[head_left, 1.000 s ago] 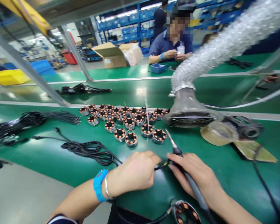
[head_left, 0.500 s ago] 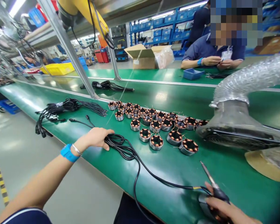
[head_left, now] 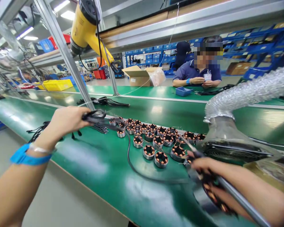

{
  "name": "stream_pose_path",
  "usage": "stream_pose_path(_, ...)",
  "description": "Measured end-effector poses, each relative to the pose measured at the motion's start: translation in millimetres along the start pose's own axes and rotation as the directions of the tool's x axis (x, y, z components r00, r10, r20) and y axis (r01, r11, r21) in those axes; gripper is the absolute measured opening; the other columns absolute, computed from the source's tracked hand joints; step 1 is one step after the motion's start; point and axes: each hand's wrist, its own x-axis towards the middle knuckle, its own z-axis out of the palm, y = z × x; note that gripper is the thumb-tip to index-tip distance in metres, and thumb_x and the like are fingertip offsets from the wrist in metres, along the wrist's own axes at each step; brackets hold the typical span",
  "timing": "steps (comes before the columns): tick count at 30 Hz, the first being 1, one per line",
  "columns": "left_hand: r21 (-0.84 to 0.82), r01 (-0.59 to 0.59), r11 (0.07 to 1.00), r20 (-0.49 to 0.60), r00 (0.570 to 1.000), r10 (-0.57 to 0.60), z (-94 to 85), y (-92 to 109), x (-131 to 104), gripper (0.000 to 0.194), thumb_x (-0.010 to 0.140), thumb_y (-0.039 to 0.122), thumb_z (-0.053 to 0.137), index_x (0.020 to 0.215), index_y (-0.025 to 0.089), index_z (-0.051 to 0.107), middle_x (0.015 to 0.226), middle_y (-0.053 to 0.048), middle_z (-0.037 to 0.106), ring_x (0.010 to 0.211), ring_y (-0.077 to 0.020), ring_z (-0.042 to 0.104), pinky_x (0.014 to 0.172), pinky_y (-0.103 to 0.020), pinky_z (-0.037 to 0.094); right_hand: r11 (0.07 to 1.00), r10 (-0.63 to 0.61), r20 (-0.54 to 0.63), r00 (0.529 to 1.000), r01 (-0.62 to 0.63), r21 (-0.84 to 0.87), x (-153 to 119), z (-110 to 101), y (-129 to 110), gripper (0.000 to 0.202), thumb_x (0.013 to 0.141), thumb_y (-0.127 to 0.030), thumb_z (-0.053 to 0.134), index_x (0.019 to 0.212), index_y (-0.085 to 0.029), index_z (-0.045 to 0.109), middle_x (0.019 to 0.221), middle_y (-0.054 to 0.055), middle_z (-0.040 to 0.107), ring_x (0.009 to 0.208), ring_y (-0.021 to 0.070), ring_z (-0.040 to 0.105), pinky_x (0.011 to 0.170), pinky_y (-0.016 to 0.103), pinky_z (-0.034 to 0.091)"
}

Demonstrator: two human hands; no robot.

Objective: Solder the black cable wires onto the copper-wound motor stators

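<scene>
The green tabletop (head_left: 104, 176) ran wide below, with a silver flexible duct (head_left: 251, 91) and fume hood (head_left: 223, 132) toward three o'clock. At nine to ten, the left hand (head_left: 71, 121) had its fingers closed round a black cable coil (head_left: 96, 116), blurred, above the tabletop. Toward four, the right hand (head_left: 210, 167) gripped a soldering iron (head_left: 236, 195); a copper-wound stator (head_left: 204, 198) sat just beneath its fingers, though blur hid whether they pinched it. A strand of cable curved toward that stator. Rows of smaller-looking stators (head_left: 158, 146) stood around the centre. I judged that a sharp leftward pull could strain the strand's end or sweep nearby stators, and that a careless wrist turn could scorch their windings with the iron's tip, if hot.
</scene>
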Motion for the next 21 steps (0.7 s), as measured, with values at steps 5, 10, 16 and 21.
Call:
stream_pose_path(5,-0.196,0.088,0.977,-0.181,0.975,-0.125,6.1,48.6,127.4,0.041,0.083,0.044,0.061,0.107,0.011,0.066,0.108,-0.019,0.069,0.105,-0.0367,0.063,0.084,-0.039,0.047,0.974,0.143,0.046,0.989,-0.132,-0.186,137.6,-38.4,32.4,0.042,0.076,-0.006,0.057,0.115,-0.022,0.051,0.068,-0.005,0.064,0.053,0.0125,0.060,0.050,0.021,0.045)
stream_pose_path(10,-0.309,0.037,0.950,-0.262,0.957,-0.123,34.1,122.9,231.5,0.040,0.092,0.034,0.054,0.123,0.008,0.052,0.118,-0.023,0.063,0.113,-0.0349,0.060,0.090,-0.040,0.047,0.794,0.349,-0.046,0.936,-0.321,-0.517,236.6,-42.3,86.9,0.047,0.076,-0.009,0.067,0.119,-0.017,0.052,0.078,0.002,0.066,0.077,0.0188,0.064,0.067,0.025,0.047)
stream_pose_path(16,-0.395,-0.174,0.902,-0.216,0.972,0.093,89.4,173.3,277.1,0.068,0.081,0.031,0.072,0.139,0.010,0.041,0.128,-0.019,0.061,0.117,-0.0268,0.060,0.095,-0.030,0.046,0.593,0.584,-0.109,0.804,-0.515,-0.619,275.2,-7.8,178.6,0.034,0.094,-0.035,0.060,0.121,-0.016,0.056,0.117,0.008,0.060,0.100,0.0204,0.062,0.085,0.040,0.055)
stream_pose_path(21,-0.421,-0.124,0.899,-0.090,0.991,0.094,147.7,123.0,260.7,0.032,0.095,0.028,0.049,0.121,0.012,0.058,0.117,-0.015,0.068,0.108,-0.0245,0.065,0.092,-0.036,0.048,0.428,0.749,-0.151,0.646,-0.644,-0.634,255.6,11.4,230.4,0.033,0.095,-0.035,0.059,0.122,-0.017,0.056,0.121,0.009,0.059,0.102,0.0207,0.062,0.086,0.041,0.055)
